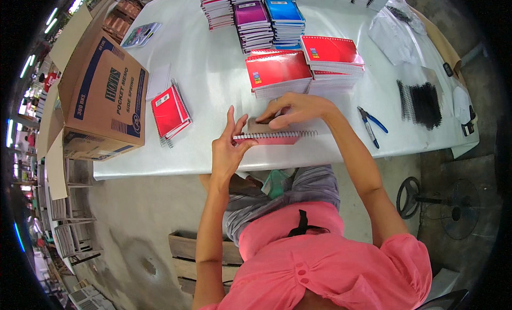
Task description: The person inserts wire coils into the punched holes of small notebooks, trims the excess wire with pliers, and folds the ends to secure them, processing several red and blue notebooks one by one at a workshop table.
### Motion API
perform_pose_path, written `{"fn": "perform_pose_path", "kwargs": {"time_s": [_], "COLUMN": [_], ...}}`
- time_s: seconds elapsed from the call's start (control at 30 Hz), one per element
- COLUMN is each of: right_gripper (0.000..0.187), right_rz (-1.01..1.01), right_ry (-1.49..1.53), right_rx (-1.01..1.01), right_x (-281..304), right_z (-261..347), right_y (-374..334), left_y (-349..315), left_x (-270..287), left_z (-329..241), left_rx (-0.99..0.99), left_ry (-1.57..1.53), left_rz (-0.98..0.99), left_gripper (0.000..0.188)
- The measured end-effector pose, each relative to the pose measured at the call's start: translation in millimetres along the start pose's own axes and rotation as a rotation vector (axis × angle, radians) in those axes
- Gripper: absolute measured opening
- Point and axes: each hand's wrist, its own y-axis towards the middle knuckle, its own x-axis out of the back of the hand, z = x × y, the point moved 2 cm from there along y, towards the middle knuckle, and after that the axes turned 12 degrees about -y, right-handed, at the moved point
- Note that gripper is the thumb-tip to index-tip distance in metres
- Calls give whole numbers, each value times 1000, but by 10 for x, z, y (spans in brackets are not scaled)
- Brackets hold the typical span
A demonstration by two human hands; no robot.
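Observation:
My left hand (228,147) grips the left end of a small red notebook (274,141), thumb in front and fingers behind. The notebook stands on its edge near the table's front, with a black wire coil (306,133) along its top that sticks out past the right end. Just behind it, my right hand (298,109) is bent down with fingers and thumb drawn together over a grey-brown patch (255,126) on the table. Whatever lies between those fingers is too small or hidden to name. Blue-handled pliers (370,127) lie to the right.
Stacks of red notebooks (280,72) stand just beyond my hands, with purple (252,14) and blue notebooks (285,11) behind. Coil-bound red notebooks (170,111) lie left, beside an open cardboard box (104,91). Black coils (421,104) are heaped at right. A fan (458,208) stands off the table.

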Motion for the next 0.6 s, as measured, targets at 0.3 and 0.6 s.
{"fn": "perform_pose_path", "kwargs": {"time_s": [0.3, 0.6], "right_gripper": [50, 65], "right_rz": [-225, -650], "right_ry": [-118, -941], "right_rx": [-132, -430], "right_x": [58, -434], "right_z": [23, -232], "right_y": [-441, -1356], "left_y": [-20, -157], "left_x": [196, 251], "left_z": [64, -489], "left_rx": [-51, -175], "left_ry": [19, 182], "left_rz": [239, -37], "left_gripper": [62, 45]}}
